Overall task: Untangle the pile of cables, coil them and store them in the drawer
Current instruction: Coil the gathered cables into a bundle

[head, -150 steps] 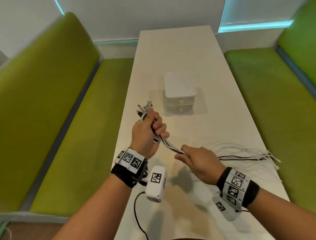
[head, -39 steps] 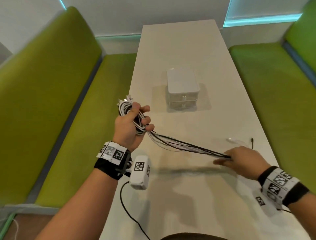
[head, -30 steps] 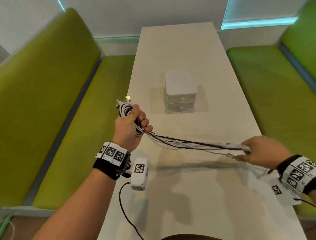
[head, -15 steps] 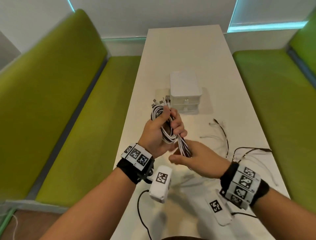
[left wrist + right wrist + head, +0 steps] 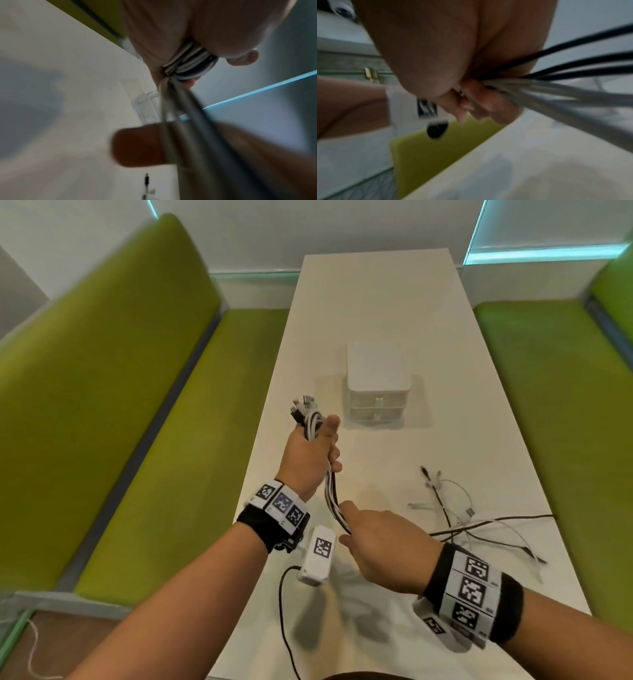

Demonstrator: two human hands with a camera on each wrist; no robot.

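Observation:
My left hand [image 5: 313,455] grips a bundle of white and black cables [image 5: 312,422] raised above the table's left edge; the plug ends [image 5: 303,405] stick out past the thumb. In the left wrist view the looped cables [image 5: 189,63] sit in the curled fingers. The bundle [image 5: 335,501] runs down to my right hand [image 5: 376,539], which holds it just below the left. The right wrist view shows the fingers [image 5: 474,102] curled round the strands [image 5: 573,75]. The loose cable ends [image 5: 455,515] trail on the table to the right. The small white drawer unit [image 5: 376,385] stands further back, its drawers closed.
The long white table [image 5: 376,302] runs away from me between two green benches [image 5: 120,405], [image 5: 555,392]. A white wrist-camera box [image 5: 317,556] with a black lead [image 5: 286,611] hangs under my left wrist.
After pulling the cables out to the right, my right hand came back close under the left. The left hand now holds the loops higher, and the cable tails lie slack on the table.

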